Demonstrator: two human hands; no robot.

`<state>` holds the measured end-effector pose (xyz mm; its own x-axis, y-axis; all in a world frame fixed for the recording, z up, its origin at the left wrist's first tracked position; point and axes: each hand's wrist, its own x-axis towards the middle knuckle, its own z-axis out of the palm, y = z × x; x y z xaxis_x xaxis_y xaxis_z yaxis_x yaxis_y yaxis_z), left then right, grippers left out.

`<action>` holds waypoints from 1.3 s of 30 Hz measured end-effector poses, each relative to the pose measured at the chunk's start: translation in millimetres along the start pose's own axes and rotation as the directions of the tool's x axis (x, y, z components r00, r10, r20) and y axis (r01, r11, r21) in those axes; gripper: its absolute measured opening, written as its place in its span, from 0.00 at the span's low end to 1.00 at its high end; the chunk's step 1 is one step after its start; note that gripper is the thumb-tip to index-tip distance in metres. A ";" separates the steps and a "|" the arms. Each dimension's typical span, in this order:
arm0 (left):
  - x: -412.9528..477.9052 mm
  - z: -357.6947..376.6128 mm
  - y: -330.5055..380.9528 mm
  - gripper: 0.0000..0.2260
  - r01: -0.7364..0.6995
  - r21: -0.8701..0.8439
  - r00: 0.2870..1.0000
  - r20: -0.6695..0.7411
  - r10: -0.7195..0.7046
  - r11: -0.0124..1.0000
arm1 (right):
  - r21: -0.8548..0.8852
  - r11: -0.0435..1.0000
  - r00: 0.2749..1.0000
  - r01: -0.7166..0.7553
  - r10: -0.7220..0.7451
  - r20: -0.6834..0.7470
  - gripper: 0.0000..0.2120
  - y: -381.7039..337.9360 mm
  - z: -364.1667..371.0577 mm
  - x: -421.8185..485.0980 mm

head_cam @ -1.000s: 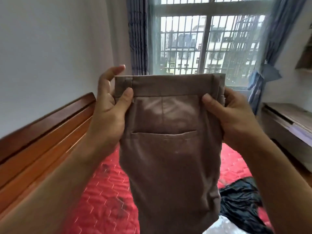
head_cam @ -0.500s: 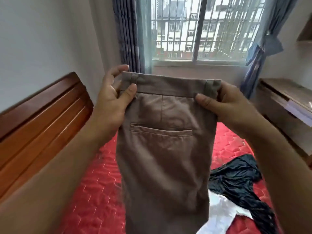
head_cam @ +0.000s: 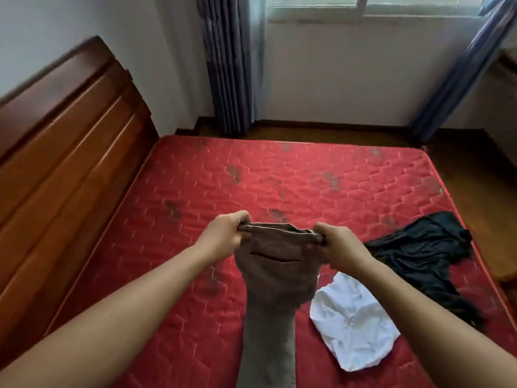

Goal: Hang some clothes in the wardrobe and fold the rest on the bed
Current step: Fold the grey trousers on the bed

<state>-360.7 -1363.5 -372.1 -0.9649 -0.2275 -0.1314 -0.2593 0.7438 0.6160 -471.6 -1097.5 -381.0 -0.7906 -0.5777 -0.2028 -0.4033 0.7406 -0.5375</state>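
Note:
Brown trousers point(head_cam: 275, 278), folded lengthwise with a back pocket facing me, hang over the red mattress point(head_cam: 279, 177). My left hand point(head_cam: 223, 233) grips the left end of the waistband. My right hand point(head_cam: 337, 245) grips the right end. Both arms are stretched forward and the waistband is held low above the bed. The trouser legs trail down toward me and run out of the frame's bottom edge. To their right a crumpled white garment point(head_cam: 354, 326) lies on the mattress, with a black garment point(head_cam: 428, 253) beyond it.
A wooden headboard point(head_cam: 61, 152) runs along the left. Blue curtains point(head_cam: 230, 65) hang under the window at the far wall. Dark wooden floor point(head_cam: 475, 175) borders the bed at the back and right. The far half of the mattress is bare.
My view tipped down from the window to the bed. Both hands carried the trousers forward and lower, from chest height to just above the mattress, still holding the waistband.

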 end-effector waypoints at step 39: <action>136.1 435.3 -322.3 0.18 0.643 -0.444 0.758 0.253 -0.601 0.625 | 0.700 0.296 0.590 -0.650 0.777 0.219 0.16 280.3 462.4 141.1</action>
<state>-426.9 -1360.6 -926.6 -0.5867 -0.4607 -0.6660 -0.7632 0.0394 0.6450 -483.2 -1130.1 -938.7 -0.6788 0.1599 -0.7167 0.7172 0.3541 -0.6002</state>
